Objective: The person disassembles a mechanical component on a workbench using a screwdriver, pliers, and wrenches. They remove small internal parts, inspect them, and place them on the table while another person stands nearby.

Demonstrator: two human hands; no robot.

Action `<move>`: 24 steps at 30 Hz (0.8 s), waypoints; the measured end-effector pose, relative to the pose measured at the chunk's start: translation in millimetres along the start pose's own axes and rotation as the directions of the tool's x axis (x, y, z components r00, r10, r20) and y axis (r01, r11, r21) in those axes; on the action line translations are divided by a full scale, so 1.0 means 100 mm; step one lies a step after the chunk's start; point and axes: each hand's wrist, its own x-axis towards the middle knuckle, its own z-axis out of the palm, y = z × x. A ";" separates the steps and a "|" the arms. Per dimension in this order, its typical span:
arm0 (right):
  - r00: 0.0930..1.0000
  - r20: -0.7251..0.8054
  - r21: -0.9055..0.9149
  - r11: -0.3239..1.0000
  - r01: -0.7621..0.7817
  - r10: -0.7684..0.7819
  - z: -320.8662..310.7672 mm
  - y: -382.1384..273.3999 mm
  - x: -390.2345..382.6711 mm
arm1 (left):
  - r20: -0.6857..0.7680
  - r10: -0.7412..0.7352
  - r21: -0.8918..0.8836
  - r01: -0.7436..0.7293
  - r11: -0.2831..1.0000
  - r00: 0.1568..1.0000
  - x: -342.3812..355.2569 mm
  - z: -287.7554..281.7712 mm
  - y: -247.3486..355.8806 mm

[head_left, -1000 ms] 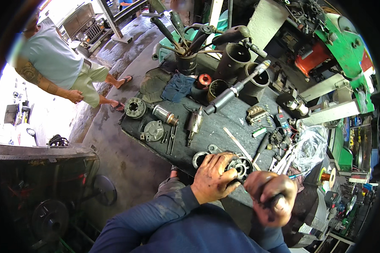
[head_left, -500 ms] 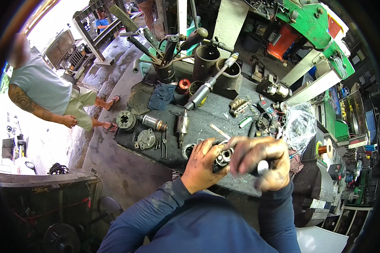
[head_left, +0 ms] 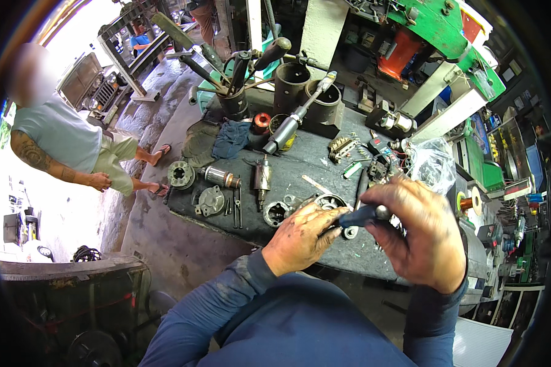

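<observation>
My left hand (head_left: 303,237) is closed, fingertips and thumb pinched on the near end of a dark blue, elongated piece (head_left: 360,216). My right hand (head_left: 422,235) curls its thumb and forefinger around that piece's other end, where a round silver tip (head_left: 382,212) shows; its fingers are smeared by motion. I cannot make out the piece's exact kind. Just below it appears a small silver round part (head_left: 350,232); whether it is held or lies on the bench is unclear. Beyond the left fingers a metal ring-shaped housing (head_left: 332,200) rests on the dark workbench (head_left: 226,164).
Left on the bench are a motor armature (head_left: 221,177), a metal end cover (head_left: 210,202) and wrenches (head_left: 237,207). A cylindrical long-nosed tool (head_left: 297,122) leans by metal tubes (head_left: 291,82). A clear plastic bag (head_left: 433,164) lies right. Another person (head_left: 73,134) stands at far left.
My right hand has moved right and opened wider around the silver-tipped piece. The dark blue piece now spans between both hands; the metal part earlier in my left fingers is mostly hidden or gone from them.
</observation>
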 end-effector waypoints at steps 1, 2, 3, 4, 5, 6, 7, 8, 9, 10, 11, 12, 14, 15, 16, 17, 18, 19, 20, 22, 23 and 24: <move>1.000 0.010 0.086 0.996 0.022 -0.023 0.02 -0.04 -0.02 | -0.001 -0.007 -0.016 0.007 1.000 1.000 0.00 0.01 0.01; 0.997 -0.042 0.159 0.984 0.077 -0.071 0.05 -0.07 -0.02 | 0.001 0.017 -0.021 -0.017 1.000 1.000 0.01 -0.01 0.00; 0.997 -0.071 0.196 0.980 0.043 -0.030 0.11 -0.09 0.00 | -0.033 0.032 -0.013 -0.033 0.999 0.999 0.02 -0.02 -0.01; 0.991 -0.133 0.200 0.978 0.052 -0.026 0.16 -0.11 0.01 | -0.042 0.024 0.001 -0.024 1.000 0.999 0.02 -0.03 -0.01; 0.983 -0.184 0.191 0.981 0.018 0.017 0.22 -0.14 0.01 | -0.056 0.018 0.010 -0.017 1.000 0.998 0.02 -0.05 -0.02; 0.974 -0.218 0.148 0.989 -0.029 0.061 0.28 -0.15 0.02 | -0.050 -0.061 0.077 0.065 0.995 0.997 0.03 -0.04 -0.02; 0.971 -0.225 0.209 0.978 -0.026 0.074 0.33 -0.16 0.01 | -0.037 -0.062 0.125 0.066 0.990 0.997 0.04 -0.05 -0.03; 0.972 -0.219 0.230 0.973 -0.039 0.091 0.38 -0.15 0.00 | -0.022 -0.059 0.171 0.062 0.983 0.998 0.05 -0.04 -0.05; 0.969 -0.225 0.241 0.969 -0.046 0.102 0.42 -0.13 -0.01 | -0.022 -0.054 0.216 0.057 0.975 0.998 0.06 -0.03 -0.07; 0.965 -0.229 0.261 0.963 -0.062 0.124 0.47 -0.11 -0.03 | -0.007 -0.020 0.189 0.021 0.982 1.000 0.06 -0.03 -0.07; 0.956 -0.269 0.278 0.960 -0.039 0.117 0.51 -0.08 -0.05 | -0.008 0.011 0.164 -0.010 0.986 1.000 0.06 -0.02 -0.07; 0.945 -0.308 0.297 0.955 -0.013 0.109 0.56 -0.07 -0.06 | -0.009 0.039 0.141 -0.038 0.989 0.999 0.04 -0.03 -0.07; 0.918 -0.331 0.446 0.893 -0.054 0.220 0.66 -0.08 -0.10 | 0.056 -0.009 0.130 0.002 0.992 0.998 0.01 -0.05 -0.05; 0.911 -0.277 0.620 0.781 -0.075 0.307 0.69 -0.10 -0.13 | 0.072 -0.045 0.151 0.033 0.988 0.996 0.01 -0.06 -0.05; 0.898 -0.238 0.695 0.711 -0.108 0.370 0.73 -0.12 -0.15 | 0.090 -0.073 0.179 0.056 0.982 0.993 0.01 -0.06 -0.04; 0.890 -0.205 0.756 0.643 -0.119 0.406 0.77 -0.14 -0.16 | 0.124 -0.150 0.229 0.119 0.966 0.981 0.02 -0.06 -0.03; 0.880 -0.206 0.756 0.640 -0.135 0.428 0.80 -0.14 -0.17 | 0.057 -0.085 0.199 0.072 0.977 0.995 0.03 -0.04 -0.02; 0.877 -0.217 0.749 0.649 -0.132 0.429 0.83 -0.15 -0.17 | 0.007 -0.069 0.192 0.066 0.979 0.998 0.04 -0.02 -0.01; 0.874 -0.227 0.742 0.657 -0.130 0.430 0.86 -0.14 -0.17 | -0.044 -0.053 0.185 0.060 0.981 0.998 0.04 0.00 -0.01; 0.855 -0.223 0.775 0.617 -0.136 0.468 0.89 -0.14 -0.17 | -0.088 0.032 0.142 -0.020 0.990 0.996 0.04 0.01 -0.01; 0.846 -0.218 0.794 0.593 -0.136 0.486 0.91 -0.14 -0.17 | -0.068 0.029 0.117 -0.020 0.993 0.997 0.03 0.00 -0.02; 0.838 -0.179 0.804 0.567 -0.177 0.515 0.92 -0.14 -0.17 | -0.021 -0.003 0.114 0.005 0.993 1.000 0.02 -0.02 -0.03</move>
